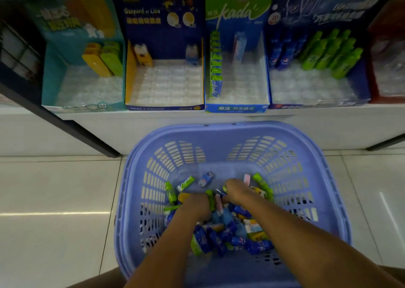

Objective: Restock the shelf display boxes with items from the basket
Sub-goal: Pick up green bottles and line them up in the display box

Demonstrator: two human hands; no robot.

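Note:
A lilac plastic basket [306,169] stands on the floor below the shelf, its bottom covered with several small green, blue, yellow and pink packets [221,237]. Both my hands are down among them. My left hand [195,206] lies knuckles-up on the left of the pile, fingers curled into the packets. My right hand [236,191] is just right of it, fingers curled down among packets; whether either holds one is hidden. On the shelf stand a teal display box [52,86], a navy and yellow box [164,106], a blue Kada box [236,108] and a dark blue box [315,105].
A red box [385,46] sits at the far right of the shelf. A dark metal frame leg [65,125] slants down at the left. Pale floor tiles [54,200] lie on both sides of the basket. Each box holds a few upright items at its back.

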